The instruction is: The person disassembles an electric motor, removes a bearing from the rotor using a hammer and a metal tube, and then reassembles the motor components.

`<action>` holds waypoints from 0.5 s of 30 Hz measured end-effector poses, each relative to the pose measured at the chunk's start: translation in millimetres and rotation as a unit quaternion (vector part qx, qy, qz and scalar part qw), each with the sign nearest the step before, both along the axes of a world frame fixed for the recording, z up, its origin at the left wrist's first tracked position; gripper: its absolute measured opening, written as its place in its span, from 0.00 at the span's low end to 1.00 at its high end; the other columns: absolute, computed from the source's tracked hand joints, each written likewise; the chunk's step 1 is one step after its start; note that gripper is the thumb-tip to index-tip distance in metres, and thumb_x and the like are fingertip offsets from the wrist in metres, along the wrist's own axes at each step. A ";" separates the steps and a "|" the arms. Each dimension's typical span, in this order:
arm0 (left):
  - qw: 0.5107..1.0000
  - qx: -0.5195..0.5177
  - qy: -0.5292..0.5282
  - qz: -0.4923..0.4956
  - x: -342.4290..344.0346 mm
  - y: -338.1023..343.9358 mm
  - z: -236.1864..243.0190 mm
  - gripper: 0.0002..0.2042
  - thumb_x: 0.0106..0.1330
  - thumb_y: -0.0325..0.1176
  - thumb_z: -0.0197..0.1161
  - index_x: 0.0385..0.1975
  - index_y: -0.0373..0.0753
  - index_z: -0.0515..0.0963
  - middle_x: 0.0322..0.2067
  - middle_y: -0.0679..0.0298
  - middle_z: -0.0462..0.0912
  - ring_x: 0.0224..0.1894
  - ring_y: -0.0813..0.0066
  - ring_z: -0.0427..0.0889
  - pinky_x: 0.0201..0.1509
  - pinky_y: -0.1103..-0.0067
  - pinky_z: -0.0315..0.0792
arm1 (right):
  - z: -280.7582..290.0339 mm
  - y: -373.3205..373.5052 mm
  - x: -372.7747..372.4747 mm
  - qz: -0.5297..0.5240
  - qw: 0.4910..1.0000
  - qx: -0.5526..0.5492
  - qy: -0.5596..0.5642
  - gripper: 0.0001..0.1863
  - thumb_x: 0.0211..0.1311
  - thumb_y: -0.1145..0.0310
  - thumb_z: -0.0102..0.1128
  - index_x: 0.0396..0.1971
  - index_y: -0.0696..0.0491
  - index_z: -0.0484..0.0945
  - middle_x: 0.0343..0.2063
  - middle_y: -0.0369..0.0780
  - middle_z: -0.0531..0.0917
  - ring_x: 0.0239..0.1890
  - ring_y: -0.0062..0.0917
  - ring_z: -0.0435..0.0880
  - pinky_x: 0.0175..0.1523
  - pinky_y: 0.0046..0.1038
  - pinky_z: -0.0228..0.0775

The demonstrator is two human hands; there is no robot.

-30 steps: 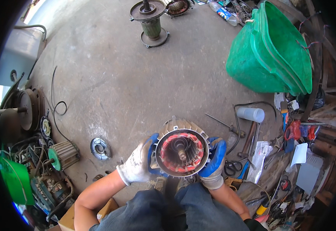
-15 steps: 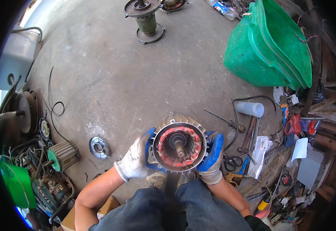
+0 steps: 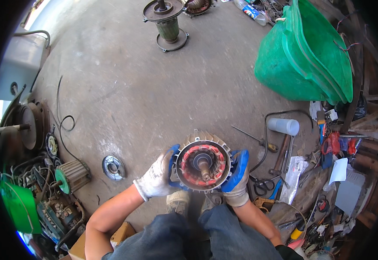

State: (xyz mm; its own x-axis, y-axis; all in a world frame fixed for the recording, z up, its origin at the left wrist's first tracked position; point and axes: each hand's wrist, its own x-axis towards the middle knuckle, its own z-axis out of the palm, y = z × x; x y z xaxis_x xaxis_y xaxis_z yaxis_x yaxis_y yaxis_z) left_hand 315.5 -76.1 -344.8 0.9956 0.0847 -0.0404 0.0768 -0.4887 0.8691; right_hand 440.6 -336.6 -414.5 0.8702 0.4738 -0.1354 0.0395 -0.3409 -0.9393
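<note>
Between my gloved hands is a finned electric motor housing (image 3: 190, 185), its open end facing up toward me. Inside it a ring of red-wrapped copper windings (image 3: 190, 176) surrounds a metal shaft (image 3: 204, 168). My left hand (image 3: 159, 172), in a white and blue glove, grips the housing's left side. On the opposite side, my right hand (image 3: 237, 177), gloved the same way, is wrapped against the fins. Some fingertips are hidden behind the housing. A round metal end cover (image 3: 112, 168) lies on the floor left of my left hand.
A screwdriver (image 3: 270, 146), a hammer (image 3: 280, 158) and scissors (image 3: 263, 185) lie at the right. Beyond them stands a large green bin (image 3: 280, 65). A green rotor with flanges (image 3: 168, 31) stands at the far side. Motor parts and a finned motor (image 3: 73, 175) crowd the left.
The housing has tilted slightly in my hands, and the shaft now shows longer toward the lower right. Both hands keep their hold. The whole view has shifted a little.
</note>
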 end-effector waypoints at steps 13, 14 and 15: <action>0.998 0.024 0.005 -0.053 5.3 6.0 -15.9 0.56 0.41 0.39 0.84 0.67 0.22 0.51 0.62 0.33 0.64 0.60 0.37 0.72 0.64 0.57 0.71 | 9.2 11.2 1.9 -0.014 0.999 -0.040 -0.005 0.12 0.65 0.72 0.60 0.44 0.60 0.71 0.29 0.42 0.75 0.29 0.35 0.74 0.36 0.36 0.68; 0.998 0.019 0.020 -0.057 6.1 6.7 -17.9 0.56 0.41 0.38 0.84 0.66 0.23 0.52 0.62 0.32 0.64 0.61 0.36 0.72 0.65 0.57 0.70 | 8.6 10.2 1.2 -0.019 0.999 -0.038 0.012 0.12 0.65 0.71 0.60 0.44 0.60 0.72 0.30 0.43 0.75 0.29 0.35 0.74 0.36 0.36 0.68; 0.999 0.006 0.009 -0.037 5.3 4.9 -16.8 0.55 0.41 0.38 0.84 0.66 0.23 0.53 0.62 0.32 0.64 0.61 0.36 0.71 0.64 0.56 0.70 | 8.9 9.6 1.6 -0.022 0.999 -0.043 0.024 0.13 0.64 0.70 0.61 0.44 0.60 0.72 0.30 0.43 0.75 0.30 0.36 0.75 0.37 0.36 0.69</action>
